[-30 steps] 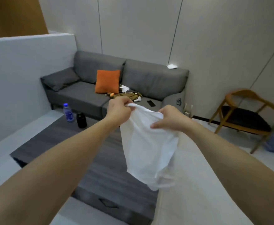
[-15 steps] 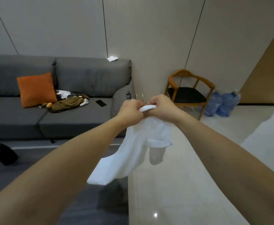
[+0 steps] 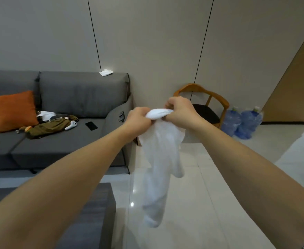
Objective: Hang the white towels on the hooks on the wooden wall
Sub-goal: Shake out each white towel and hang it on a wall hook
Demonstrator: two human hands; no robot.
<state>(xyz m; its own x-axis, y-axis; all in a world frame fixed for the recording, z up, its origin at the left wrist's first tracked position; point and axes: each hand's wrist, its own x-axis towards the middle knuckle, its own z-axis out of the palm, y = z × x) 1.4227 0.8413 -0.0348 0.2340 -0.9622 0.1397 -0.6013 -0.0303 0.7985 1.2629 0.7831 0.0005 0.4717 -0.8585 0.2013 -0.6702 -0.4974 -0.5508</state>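
Grey sofa (image 3: 61,108) slid left since a second ago; wood wall (image 3: 298,83) now entering right. Both hands (image 3: 159,115) clenched on towel (image 3: 158,159) top; hooks unseen.

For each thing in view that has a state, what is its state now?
white towel: gripped at its top edge by both hands, hanging loose, not hung yet
left hand: closed on the towel
right hand: closed on the towel
phone: flat on the sofa seat, screen dark
wooden chair: unoccupied
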